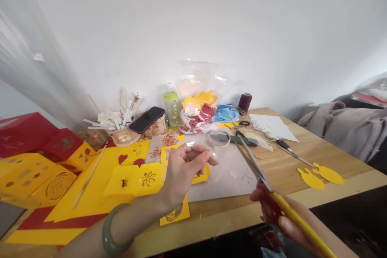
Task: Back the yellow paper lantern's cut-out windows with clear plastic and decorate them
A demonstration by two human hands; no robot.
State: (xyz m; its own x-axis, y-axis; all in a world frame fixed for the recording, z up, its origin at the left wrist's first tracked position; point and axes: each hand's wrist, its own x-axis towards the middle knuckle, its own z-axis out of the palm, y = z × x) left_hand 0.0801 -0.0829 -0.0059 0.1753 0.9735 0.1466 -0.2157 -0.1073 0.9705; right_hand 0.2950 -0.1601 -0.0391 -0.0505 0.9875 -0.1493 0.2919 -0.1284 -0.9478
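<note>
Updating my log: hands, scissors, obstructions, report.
Left hand raised, fingers curled, grip unclear. Right hand gripping scissors, blades forward. Dark green item behind scissors; yellow paper below left hand.

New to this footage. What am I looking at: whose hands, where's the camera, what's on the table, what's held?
No machine here: these are a person's two bare hands. The single picture comes from a camera worn on their head, looking forward and down. The right hand holds scissors. The left hand has bent fingers; whether it pinches something clear, I can't tell. On the wooden table lie yellow paper with cut-outs on the left and two yellow paper shapes on the right. Toward the wall are a phone, a green bottle and a dark spool.
</note>
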